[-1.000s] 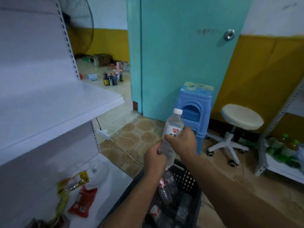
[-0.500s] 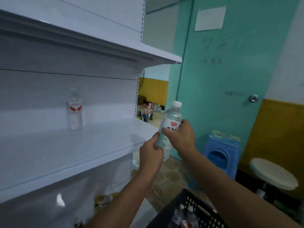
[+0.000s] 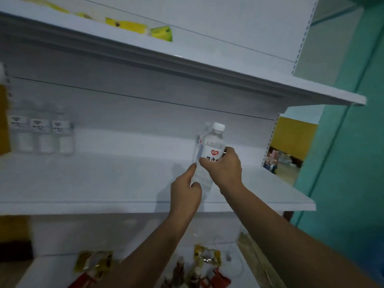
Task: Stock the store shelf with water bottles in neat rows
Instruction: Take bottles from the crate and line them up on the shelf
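Both hands clasp the upright bottle [image 3: 212, 150] over the shelf [image 3: 124, 183]; right hand [image 3: 223, 167] high, left hand [image 3: 185, 190] low.

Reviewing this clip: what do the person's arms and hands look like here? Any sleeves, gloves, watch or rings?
Both forearms are bare as far as the frame shows, with no sleeves in view. The left hand and right hand wear no gloves. No watch, bracelet or ring is visible on either wrist or the visible fingers. No markings show.
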`<state>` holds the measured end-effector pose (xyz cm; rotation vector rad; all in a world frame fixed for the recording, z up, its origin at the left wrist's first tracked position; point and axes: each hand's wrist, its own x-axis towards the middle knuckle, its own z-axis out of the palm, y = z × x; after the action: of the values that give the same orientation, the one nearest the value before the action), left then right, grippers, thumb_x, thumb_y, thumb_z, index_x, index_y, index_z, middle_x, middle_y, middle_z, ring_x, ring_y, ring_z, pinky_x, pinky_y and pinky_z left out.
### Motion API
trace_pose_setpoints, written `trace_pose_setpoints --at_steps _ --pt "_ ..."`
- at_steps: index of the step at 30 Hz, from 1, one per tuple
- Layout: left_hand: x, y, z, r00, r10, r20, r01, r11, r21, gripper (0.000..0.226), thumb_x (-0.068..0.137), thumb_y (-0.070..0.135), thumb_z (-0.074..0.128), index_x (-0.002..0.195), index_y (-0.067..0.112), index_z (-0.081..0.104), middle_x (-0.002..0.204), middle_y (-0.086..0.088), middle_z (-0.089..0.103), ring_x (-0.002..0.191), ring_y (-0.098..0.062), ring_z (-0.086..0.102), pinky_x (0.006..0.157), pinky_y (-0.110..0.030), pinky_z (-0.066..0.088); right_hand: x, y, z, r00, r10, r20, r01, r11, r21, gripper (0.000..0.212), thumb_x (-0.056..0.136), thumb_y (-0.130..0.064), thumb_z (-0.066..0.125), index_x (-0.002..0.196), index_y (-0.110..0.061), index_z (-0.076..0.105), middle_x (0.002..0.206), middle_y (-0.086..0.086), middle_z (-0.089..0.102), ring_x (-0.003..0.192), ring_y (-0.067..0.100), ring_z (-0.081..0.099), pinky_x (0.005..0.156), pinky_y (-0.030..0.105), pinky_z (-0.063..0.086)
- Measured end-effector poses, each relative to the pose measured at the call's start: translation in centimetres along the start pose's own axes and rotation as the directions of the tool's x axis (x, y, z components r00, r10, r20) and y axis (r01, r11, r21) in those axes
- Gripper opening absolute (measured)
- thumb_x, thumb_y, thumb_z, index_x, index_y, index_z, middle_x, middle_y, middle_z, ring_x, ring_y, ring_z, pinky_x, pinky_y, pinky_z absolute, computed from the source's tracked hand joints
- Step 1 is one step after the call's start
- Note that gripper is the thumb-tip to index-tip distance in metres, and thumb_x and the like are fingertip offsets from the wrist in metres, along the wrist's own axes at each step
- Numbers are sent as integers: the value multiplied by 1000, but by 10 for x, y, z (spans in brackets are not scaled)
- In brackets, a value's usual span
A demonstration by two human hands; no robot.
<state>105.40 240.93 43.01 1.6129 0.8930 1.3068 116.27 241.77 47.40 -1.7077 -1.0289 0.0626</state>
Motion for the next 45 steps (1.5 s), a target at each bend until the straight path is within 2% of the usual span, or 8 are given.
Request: trace_pose_setpoints --at_steps 6,11,16,22,28,33,37,45 --pt "-2 -23 -78 980 -35 -198 50 996 68 44 94 4 48 133 23 54 120 3 66 99 -13 65 88 -34 56 -28 -38 80 982 -111 153 102 992 69 65 64 -46 84 114 -21 52 107 1 63 89 18 66 76 39 58" --pt "-13 -19 -119 959 -16 -283 39 996 79 55 90 -4 44 119 43 50 94 20 66 87 -8 67 77 -26 58 -48 -61 115 955 -178 238 151 980 130 68 69 -46 83 122 -20 50 113 0 59 93 16 63 75 31 53" --pt "-8 -32 -137 940 -17 -340 52 994 93 61 87 -7 43 135 29 50 105 8 70 78 -7 66 70 -21 55 -53 -75 135 922 -240 304 207 969 137 68 70 -44 83 124 -20 49 115 -1 57 96 17 62 75 30 51" --pt "17 -36 -156 942 49 -331 19 979 201 60 87 -8 43 137 26 47 76 5 63 51 7 53 50 -4 36 -34 -84 166 908 -251 335 205 965 165 65 69 -42 83 119 -17 49 110 0 55 88 14 56 71 30 48" --pt "53 -63 -187 971 2 -240 92 920 380 55 93 7 46 136 40 35 110 12 62 82 -2 60 70 -2 44 -18 -83 226 888 -279 366 217 955 201 63 71 -40 82 119 -15 51 108 1 55 86 12 53 69 26 44" --pt "85 -104 -218 975 -146 -166 219 753 620 49 96 21 47 144 19 37 141 0 50 126 -15 49 101 -12 29 3 -88 288 894 -262 364 202 960 194 64 68 -39 84 117 -12 52 107 3 55 89 21 60 67 28 42" --pt "111 -122 -228 965 -252 -74 203 536 820 42 98 32 41 137 16 47 139 -2 50 125 -18 48 103 -24 33 26 -102 344 890 -260 375 194 959 205 63 68 -37 84 115 -11 50 108 5 52 92 25 60 69 30 41" --pt "125 -149 -233 978 -200 53 49 473 880 41 96 37 41 130 17 53 139 5 49 129 -12 39 107 -22 29 59 -126 448 900 -275 338 225 958 180 66 68 -35 82 118 -9 47 116 8 50 101 31 60 80 43 53"
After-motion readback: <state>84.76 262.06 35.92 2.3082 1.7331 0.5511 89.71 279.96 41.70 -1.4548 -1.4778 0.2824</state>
